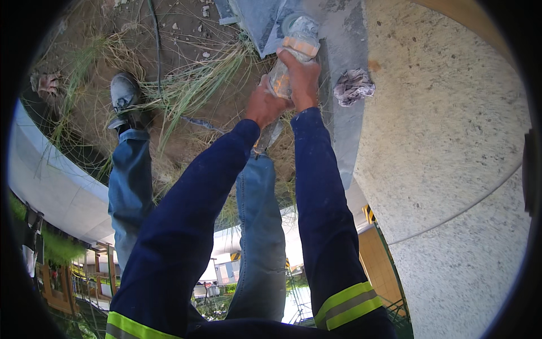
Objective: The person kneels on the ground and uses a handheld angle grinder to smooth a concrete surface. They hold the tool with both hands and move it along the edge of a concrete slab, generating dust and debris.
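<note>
A dust-covered angle grinder (302, 40) with orange bands is held out in front of me. My left hand (267, 103) is closed round its rear end, and my right hand (302, 78) grips its body farther forward. The tool's head meets or hovers just over a grey stone face (259, 21); contact cannot be told. White dust coats the tool, and its working disc is mostly hidden. Beside my right hand, a crumpled, dirty rag (354, 87) lies on the grey ledge (343, 133).
A broad speckled stone surface (435, 124) curves along the right. Soil with long grass (195, 85) and rubble lies to the left, crossed by a dark cable (156, 42). My dusty shoe (125, 91) stands there. A pale curved rim (62, 172) bounds the soil.
</note>
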### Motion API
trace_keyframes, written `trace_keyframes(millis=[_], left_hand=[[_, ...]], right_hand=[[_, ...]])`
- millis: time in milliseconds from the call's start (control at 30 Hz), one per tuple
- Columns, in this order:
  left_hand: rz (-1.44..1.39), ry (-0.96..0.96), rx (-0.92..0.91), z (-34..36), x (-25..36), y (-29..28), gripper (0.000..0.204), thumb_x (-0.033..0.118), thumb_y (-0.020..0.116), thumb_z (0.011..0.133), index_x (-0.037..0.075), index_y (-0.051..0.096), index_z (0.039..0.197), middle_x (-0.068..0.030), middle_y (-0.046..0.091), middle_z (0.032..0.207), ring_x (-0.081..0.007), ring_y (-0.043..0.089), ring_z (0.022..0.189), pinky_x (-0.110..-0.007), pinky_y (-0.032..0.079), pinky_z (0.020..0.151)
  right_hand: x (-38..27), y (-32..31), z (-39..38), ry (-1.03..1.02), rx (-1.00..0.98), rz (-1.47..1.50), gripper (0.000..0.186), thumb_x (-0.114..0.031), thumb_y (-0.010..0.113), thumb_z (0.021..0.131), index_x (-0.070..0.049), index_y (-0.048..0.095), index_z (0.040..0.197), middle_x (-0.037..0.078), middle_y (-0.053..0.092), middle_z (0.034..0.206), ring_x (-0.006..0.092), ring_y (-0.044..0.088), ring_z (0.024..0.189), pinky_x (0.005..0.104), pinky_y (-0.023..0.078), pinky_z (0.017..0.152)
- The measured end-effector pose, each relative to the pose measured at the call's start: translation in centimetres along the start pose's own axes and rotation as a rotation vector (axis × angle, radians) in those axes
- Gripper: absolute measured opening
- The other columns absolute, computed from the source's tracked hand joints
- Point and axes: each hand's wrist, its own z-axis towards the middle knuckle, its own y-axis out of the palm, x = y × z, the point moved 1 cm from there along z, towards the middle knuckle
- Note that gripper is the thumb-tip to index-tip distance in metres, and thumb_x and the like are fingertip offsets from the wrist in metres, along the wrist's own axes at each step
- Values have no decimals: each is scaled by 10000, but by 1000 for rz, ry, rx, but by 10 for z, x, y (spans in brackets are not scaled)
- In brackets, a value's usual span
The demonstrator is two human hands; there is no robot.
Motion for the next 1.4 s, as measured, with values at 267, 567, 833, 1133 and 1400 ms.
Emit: trace_keyframes(millis=[267,567,833,1133,1400], left_hand=[[-29,33,43,-6,-15,-12,773,91,894,739,-28,462,1369,-124,673,1209,-207,668,1093,-368,539,935],[30,19,42,-9,-2,-4,732,91,896,751,-9,482,1346,-116,678,1226,-218,686,1068,-358,550,921],[-49,45,26,14,-8,-14,902,231,944,681,-73,474,1388,-188,708,1201,-279,711,1100,-395,546,954],[-92,26,33,-17,-17,-7,876,219,939,695,-61,477,1384,-178,708,1223,-263,709,1099,-386,552,936],[-29,20,-13,-5,-5,-8,771,155,918,730,-14,490,1349,-133,694,1187,-220,688,1081,-364,535,940]], right_hand=[[9,16,-9,-39,-97,-9,463,-229,884,815,47,744,1160,113,757,1058,191,721,880,359,574,772],[12,5,-9,-20,-30,-31,494,-238,888,814,55,734,1181,125,755,1095,201,725,901,356,573,801],[0,16,2,-57,-63,30,486,-225,886,811,65,734,1171,135,756,1086,208,726,913,368,575,797],[23,7,-16,-18,-26,-36,465,-214,893,807,47,744,1161,121,754,1069,197,719,891,343,560,798],[18,7,0,-57,27,77,418,-185,878,823,36,744,1151,101,758,1050,197,724,877,351,565,794]])
